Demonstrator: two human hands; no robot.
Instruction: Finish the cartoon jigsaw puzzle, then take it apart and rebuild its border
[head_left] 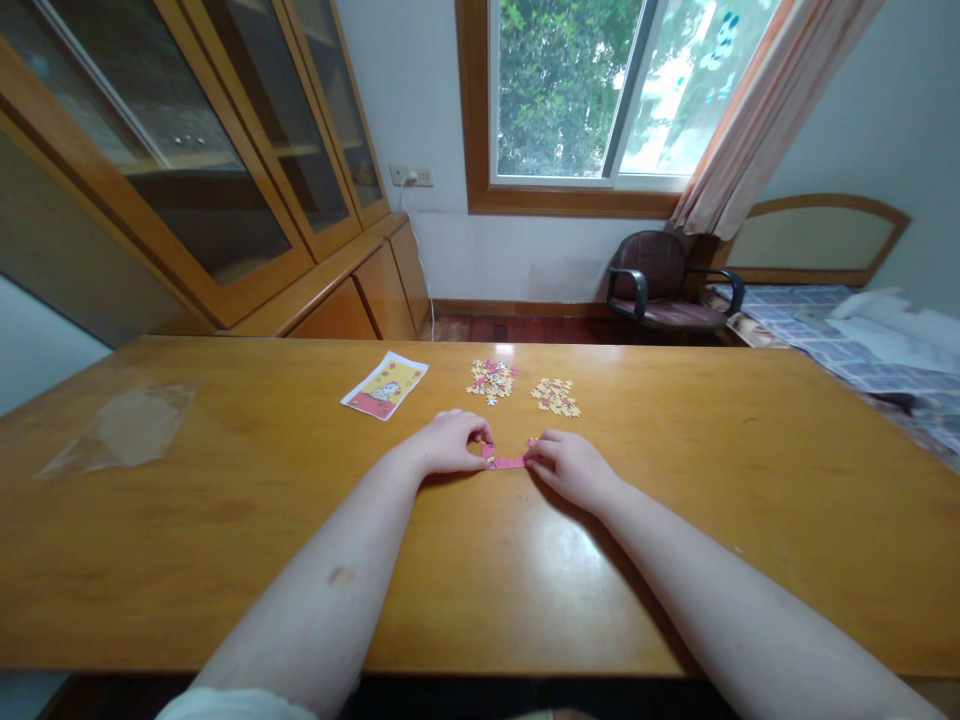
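Pink puzzle strip point(508, 462), long axis left-right

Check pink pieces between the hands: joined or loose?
Joined: pink strip lies as one row, left hand and right hand at its ends.

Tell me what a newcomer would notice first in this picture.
Near the middle of the wooden table, the left hand and right hand pinch the two ends of a pink puzzle strip that lies flat. Just beyond it sit a pinkish heap of loose pieces and a yellow heap, with a picture card to their left. A bright window fills the far wall.
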